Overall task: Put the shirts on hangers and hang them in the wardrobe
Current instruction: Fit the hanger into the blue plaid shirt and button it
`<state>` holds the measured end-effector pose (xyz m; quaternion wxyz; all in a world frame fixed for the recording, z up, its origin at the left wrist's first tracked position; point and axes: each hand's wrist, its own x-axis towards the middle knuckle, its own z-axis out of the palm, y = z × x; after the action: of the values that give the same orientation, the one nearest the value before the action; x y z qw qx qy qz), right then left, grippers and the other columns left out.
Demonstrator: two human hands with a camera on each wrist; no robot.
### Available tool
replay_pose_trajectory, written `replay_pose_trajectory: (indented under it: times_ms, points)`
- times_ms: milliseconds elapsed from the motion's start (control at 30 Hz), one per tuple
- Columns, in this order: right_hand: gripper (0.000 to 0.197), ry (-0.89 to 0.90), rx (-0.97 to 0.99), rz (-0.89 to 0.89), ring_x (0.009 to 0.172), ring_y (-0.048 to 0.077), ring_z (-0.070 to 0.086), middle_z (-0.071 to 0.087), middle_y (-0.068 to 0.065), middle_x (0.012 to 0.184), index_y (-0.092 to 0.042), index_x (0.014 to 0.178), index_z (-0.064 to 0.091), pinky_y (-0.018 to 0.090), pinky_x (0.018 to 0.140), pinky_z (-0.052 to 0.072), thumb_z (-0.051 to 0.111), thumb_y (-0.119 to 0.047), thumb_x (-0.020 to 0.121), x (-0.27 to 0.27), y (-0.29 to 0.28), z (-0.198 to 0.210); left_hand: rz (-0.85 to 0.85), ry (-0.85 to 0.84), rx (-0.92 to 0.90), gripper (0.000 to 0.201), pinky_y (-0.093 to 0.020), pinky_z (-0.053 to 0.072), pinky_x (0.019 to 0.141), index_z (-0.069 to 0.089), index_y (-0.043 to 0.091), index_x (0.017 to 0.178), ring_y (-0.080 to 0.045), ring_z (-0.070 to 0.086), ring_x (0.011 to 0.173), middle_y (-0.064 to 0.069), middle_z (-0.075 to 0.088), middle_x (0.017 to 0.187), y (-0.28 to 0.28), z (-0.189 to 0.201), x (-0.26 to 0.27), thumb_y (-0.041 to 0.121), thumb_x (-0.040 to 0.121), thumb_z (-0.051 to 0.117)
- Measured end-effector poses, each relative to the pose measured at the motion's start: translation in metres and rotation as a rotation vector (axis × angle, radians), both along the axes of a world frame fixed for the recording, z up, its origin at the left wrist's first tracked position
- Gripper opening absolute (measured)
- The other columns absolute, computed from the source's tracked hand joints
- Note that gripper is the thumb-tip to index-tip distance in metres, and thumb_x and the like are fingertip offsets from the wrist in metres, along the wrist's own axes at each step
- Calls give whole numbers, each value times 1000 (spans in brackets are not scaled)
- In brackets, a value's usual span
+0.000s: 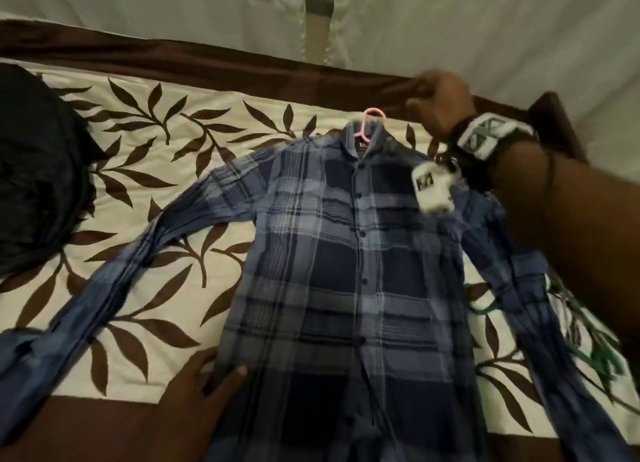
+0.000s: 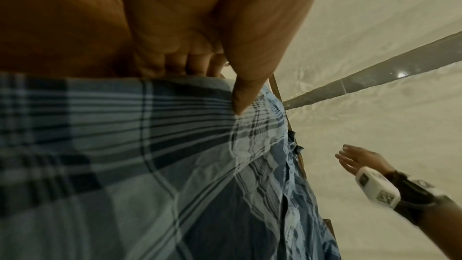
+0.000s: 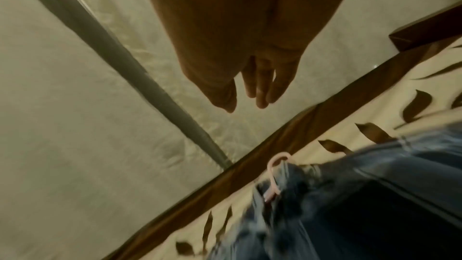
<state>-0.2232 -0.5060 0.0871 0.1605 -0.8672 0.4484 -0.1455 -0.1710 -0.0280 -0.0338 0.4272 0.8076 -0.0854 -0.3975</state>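
A blue plaid shirt (image 1: pixel 346 253) lies buttoned and face up on the bed, sleeves spread to both sides. A pink hanger (image 1: pixel 372 122) sits inside it, with only its hook poking out of the collar. My left hand (image 1: pixel 221 382) pinches the shirt's lower left edge; in the left wrist view the thumb (image 2: pixel 240 106) lies on the plaid fabric (image 2: pixel 125 145) and the fingers curl behind its edge. My right hand (image 1: pixel 440 105) hovers above the bed's far border, right of the collar, fingers (image 3: pixel 260 94) straight and holding nothing. The pink hook (image 3: pixel 275 175) shows below it.
The bedcover (image 1: pixel 156 132) is cream with brown leaves and a brown border. A dark bundle of cloth (image 1: pixel 34 170) lies at the left. Green hangers (image 1: pixel 485 309) lie partly under the right sleeve. A pale net (image 1: pixel 173 4) hangs beyond the bed, and a wooden bedpost (image 1: pixel 554 115) stands at the far right.
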Motion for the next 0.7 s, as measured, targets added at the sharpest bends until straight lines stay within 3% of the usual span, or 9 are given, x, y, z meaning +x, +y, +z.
replay_pose_trajectory:
  times_ms: [67, 133, 167, 267, 367, 467, 533, 600, 700]
  points:
    - [29, -14, 63, 50, 102, 23, 64, 70, 10, 114, -8, 119, 68, 27, 86, 48, 67, -16, 91, -43, 57, -16, 8, 15, 38, 44, -27, 45, 83, 57, 10, 114, -21, 58, 94, -8, 63, 104, 13, 5, -9, 2, 78, 80]
    - [16, -23, 156, 53, 88, 17, 62, 70, 5, 99, -11, 107, 70, 24, 75, 48, 66, -14, 93, -96, 122, -29, -94, -25, 88, 54, -16, 41, 70, 51, 16, 121, -10, 53, 84, 7, 59, 96, 25, 12, -22, 9, 78, 81]
    - [9, -28, 206, 53, 83, 17, 64, 71, 5, 93, -11, 99, 70, 25, 73, 49, 66, -14, 92, -124, 155, -38, -184, -59, 122, 59, -15, 40, 71, 47, 19, 126, -9, 51, 87, 12, 56, 97, 32, 15, -28, 17, 79, 82]
    - [11, -27, 407, -27, 71, 14, 65, 71, 1, 74, -15, 81, 68, 30, 68, 49, 74, -21, 87, -194, 251, -60, -465, -238, 161, 83, -30, 48, 93, 41, 24, 139, -19, 58, 107, -1, 61, 121, 53, 18, -41, 48, 72, 83]
    - [29, 100, 522, -33, 71, 15, 62, 66, -3, 73, -19, 83, 60, 38, 67, 51, 76, -44, 83, -238, 338, -85, -737, -539, 425, 94, -48, 50, 91, 42, 17, 140, -34, 61, 106, -12, 63, 119, 66, 27, -48, 65, 65, 73]
    - [44, 306, 401, 54, 92, 29, 59, 62, 8, 99, -17, 103, 56, 39, 75, 50, 74, -51, 80, -260, 393, -106, -638, -379, 214, 99, -46, 45, 103, 38, 9, 142, -37, 56, 120, -10, 55, 133, 79, 28, -60, 55, 67, 83]
    - [36, 355, 392, 47, 99, 35, 60, 64, 13, 105, -15, 106, 58, 41, 79, 51, 69, -42, 85, -265, 410, -111, -525, -332, 190, 84, -41, 44, 105, 40, 6, 140, -36, 56, 122, -10, 55, 136, 86, 30, -58, 38, 76, 83]
    - [15, 306, 455, -15, 88, 35, 64, 66, 11, 88, -16, 85, 59, 37, 70, 49, 61, -31, 90, -269, 416, -109, -459, -378, 330, 72, -45, 47, 101, 40, 7, 138, -38, 58, 117, -16, 57, 135, 90, 34, -53, 33, 82, 78]
    - [32, 52, 582, -190, 68, 29, 58, 53, 5, 60, -15, 61, 48, 33, 64, 42, 63, -21, 88, -283, 412, -96, -472, -677, 543, 67, -48, 46, 94, 42, 8, 135, -43, 52, 117, -24, 55, 129, 91, 51, -66, 36, 83, 73]
